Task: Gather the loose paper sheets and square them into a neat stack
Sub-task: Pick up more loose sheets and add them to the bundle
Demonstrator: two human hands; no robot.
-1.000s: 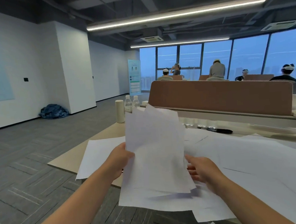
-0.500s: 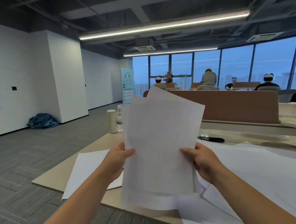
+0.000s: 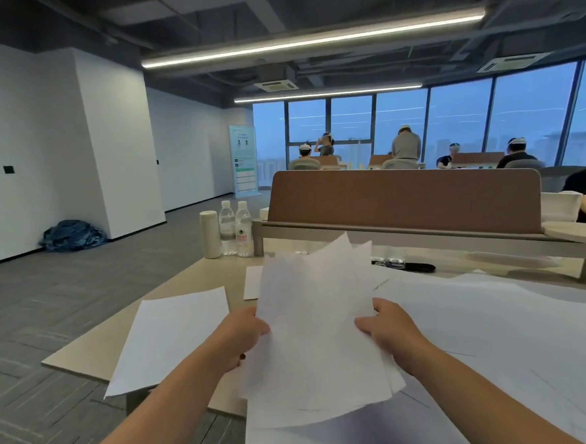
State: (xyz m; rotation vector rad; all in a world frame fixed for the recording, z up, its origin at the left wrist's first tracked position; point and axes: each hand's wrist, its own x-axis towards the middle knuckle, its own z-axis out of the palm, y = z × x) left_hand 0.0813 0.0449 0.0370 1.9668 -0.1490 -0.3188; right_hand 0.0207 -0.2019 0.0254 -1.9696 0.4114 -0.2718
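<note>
I look across a pale beige desk (image 3: 87, 354) in an open office with grey carpet tiles, white walls, a dark exposed ceiling with strip lights and a wall of blue-tinted windows (image 3: 460, 119). A brown padded divider panel (image 3: 403, 201) runs along the desk's far side, with seated people beyond it. Two clear plastic water bottles (image 3: 236, 228) and a white cylindrical flask (image 3: 210, 234) stand at the far left corner, and a black marker (image 3: 416, 267) lies near the divider. A flat white sheet (image 3: 175, 335) lies on the desk at left, and more sheets (image 3: 504, 332) overlap at right. The paper sheets (image 3: 318, 323) I am gathering are thin, matte and unevenly fanned, corners jutting at the top, held nearly upright over the desk's near edge. My left hand (image 3: 240, 338) pinches their left edge and my right hand (image 3: 390, 329) their right edge — thumbs on the front, the other fingers hidden behind the paper.
</note>
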